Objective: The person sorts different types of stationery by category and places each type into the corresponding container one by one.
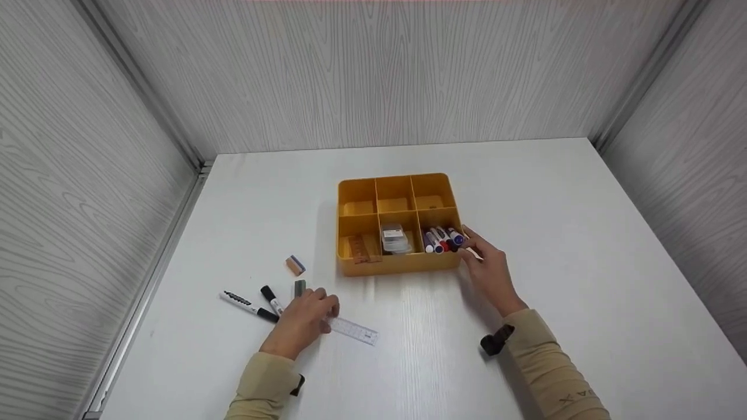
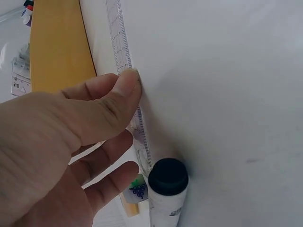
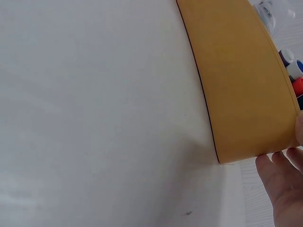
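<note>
A clear ruler [image 1: 353, 331] lies angled low over the table in front of the yellow organizer box [image 1: 402, 266]. My left hand [image 1: 303, 321] pinches it between thumb and index finger, the other fingers loosely bent, as the left wrist view shows. Just beyond those fingers stands out the dark-capped end of a marker [image 2: 168, 184]. My right hand [image 1: 490, 273] holds the box at its front right corner, thumb by the rim and fingers against the side wall. Several markers [image 1: 442, 240] fill the compartment beside that hand.
Other compartments hold clear plastic cases [image 1: 395, 240] and a brownish transparent ruler [image 1: 363, 249]. Left of the box lie an orange-and-blue eraser [image 1: 296, 265], a small dark block [image 1: 299, 287], a white marker [image 1: 238, 301] and a black-capped marker [image 1: 268, 293]. Panel walls [image 1: 373, 76] enclose the table.
</note>
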### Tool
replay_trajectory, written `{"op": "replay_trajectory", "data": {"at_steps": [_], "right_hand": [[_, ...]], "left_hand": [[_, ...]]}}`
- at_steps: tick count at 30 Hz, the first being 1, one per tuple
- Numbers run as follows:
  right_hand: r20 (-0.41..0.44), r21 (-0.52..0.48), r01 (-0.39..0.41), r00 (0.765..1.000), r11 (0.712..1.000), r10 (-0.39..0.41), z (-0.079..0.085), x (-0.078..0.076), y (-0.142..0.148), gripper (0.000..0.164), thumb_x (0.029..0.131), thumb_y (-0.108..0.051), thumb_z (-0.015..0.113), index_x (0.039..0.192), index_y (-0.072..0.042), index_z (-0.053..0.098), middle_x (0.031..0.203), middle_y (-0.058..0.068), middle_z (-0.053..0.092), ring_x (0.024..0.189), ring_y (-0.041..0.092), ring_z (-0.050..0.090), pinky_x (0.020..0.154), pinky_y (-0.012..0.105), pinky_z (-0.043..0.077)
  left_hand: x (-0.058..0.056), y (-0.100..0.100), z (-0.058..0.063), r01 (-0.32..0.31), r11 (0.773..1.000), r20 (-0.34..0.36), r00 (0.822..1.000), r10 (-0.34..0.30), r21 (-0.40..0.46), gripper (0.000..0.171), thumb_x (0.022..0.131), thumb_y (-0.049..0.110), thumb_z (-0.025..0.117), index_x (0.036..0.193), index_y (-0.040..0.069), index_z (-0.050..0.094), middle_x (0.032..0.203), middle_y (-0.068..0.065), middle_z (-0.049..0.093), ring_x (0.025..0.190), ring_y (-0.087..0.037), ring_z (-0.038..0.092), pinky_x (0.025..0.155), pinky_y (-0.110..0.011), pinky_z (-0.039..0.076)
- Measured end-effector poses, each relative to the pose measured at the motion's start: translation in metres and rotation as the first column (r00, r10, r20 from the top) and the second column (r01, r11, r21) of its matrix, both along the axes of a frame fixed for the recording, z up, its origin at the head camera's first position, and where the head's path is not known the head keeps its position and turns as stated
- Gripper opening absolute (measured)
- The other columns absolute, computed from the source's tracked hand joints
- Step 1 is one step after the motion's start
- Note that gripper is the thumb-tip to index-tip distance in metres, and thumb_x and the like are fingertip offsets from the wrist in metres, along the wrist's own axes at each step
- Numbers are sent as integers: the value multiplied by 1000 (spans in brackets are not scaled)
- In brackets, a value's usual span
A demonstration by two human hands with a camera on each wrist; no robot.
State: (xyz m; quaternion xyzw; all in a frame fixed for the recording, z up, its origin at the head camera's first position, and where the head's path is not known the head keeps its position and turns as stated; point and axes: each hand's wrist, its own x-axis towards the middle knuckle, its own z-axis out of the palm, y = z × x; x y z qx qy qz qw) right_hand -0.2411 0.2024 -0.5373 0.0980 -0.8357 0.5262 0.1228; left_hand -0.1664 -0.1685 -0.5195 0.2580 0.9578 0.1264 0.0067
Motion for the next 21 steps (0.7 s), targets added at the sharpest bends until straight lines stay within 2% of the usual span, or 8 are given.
{"op": "replay_trajectory", "data": {"at_steps": [4,11,16,21], "right_hand": [[2,1,2,1000,1000,-2,0,0,0,5,85,-16,59,88,-14,56,137,3,44,124,22,43,91,35,43],[-4,11,-8,1000,1000,8,2,0,-1,8,85,-19,58,88,-12,56,138,4,43,124,26,43,89,38,44],[0,4,-6,1000,1000,6,1,0,-1,9,85,-19,58,88,-12,57,138,3,43,124,24,43,91,38,43],[-16,-7,-17,1000,1000,17,1,-1,-1,10,84,-19,58,88,-11,57,137,4,43,124,25,43,90,35,44]], "left_hand": [[-2,0,-1,2,1000,5,1000,-2,-3,31,65,11,77,91,16,61,85,-1,58,76,-15,44,69,-31,41],[0,2,-1,-1,1000,-12,1000,1,-8,30,67,6,76,91,16,62,83,1,53,75,-16,45,69,-31,43],[3,2,-2,-49,999,17,999,49,-3,29,72,10,73,97,18,60,89,0,51,79,-16,45,72,-32,44],[3,-5,-2,-141,990,27,990,141,11,35,71,14,74,102,17,58,96,-1,52,88,-18,48,77,-34,44]]}}
